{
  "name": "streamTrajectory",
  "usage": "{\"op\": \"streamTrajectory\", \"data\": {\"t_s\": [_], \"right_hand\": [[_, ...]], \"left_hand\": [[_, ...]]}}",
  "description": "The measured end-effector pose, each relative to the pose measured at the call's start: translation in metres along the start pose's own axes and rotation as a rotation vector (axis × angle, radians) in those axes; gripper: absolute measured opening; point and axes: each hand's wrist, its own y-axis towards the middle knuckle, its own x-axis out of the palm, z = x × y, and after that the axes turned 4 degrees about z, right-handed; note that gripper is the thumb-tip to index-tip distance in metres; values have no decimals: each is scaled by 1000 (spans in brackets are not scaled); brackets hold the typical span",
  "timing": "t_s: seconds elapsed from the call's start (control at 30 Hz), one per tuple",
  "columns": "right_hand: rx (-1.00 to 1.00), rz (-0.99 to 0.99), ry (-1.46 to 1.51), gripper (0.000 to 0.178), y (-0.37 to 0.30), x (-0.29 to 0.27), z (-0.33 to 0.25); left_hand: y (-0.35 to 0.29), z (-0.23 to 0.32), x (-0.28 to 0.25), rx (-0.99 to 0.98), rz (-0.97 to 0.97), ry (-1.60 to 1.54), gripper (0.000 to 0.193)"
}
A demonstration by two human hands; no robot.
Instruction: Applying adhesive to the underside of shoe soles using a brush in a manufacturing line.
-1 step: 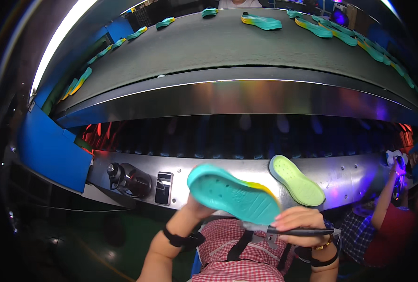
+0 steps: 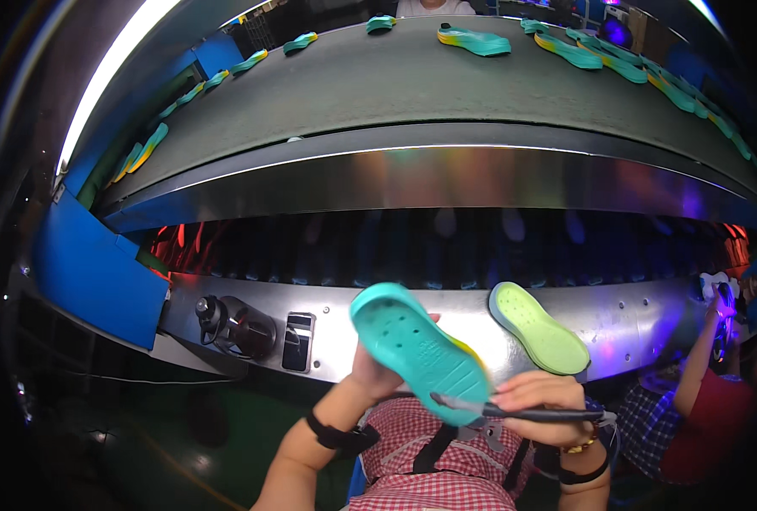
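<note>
My left hand [image 2: 373, 368] supports a teal shoe sole [image 2: 412, 345] with a yellow edge, fingers wrapped behind it. The sole tilts over my lap, its holed, grooved face toward me. In my right hand [image 2: 544, 400] is a slim black-handled brush [image 2: 578, 416] with a greyish tip. That tip lies across the lower end of the sole, overlapping its surface; whether it presses on it I cannot tell. A pale green shoe sole [image 2: 538, 330] rests on the metal bench ahead of my right hand.
On the metal bench [image 2: 617, 341] stand a dark bottle [image 2: 246, 328] and a phone [image 2: 297, 341] at left. Beyond it a grey conveyor belt [image 2: 353, 85] carries several teal soles [image 2: 475, 41]. At the right edge a co-worker's arm [image 2: 698, 362] reaches to the bench.
The held sole has turned to a steeper angle, its lower end swinging left and down. The brush tip now shows over the sole's face rather than below its edge.
</note>
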Motion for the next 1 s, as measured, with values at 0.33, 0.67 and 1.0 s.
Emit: {"op": "streamTrajectory", "data": {"t_s": [0.33, 0.67, 1.0], "right_hand": [[-80, 116, -273, 19, 6, 36, 38], [18, 82, -86, 22, 19, 27, 21], [29, -157, -9, 23, 6, 22, 12]], "left_hand": [[14, -43, 25, -38, 121, -121, 91], [2, -31, 43, 70, -75, -199, 92], [5, -6, 47, 245, -5, -121, 82]]}}
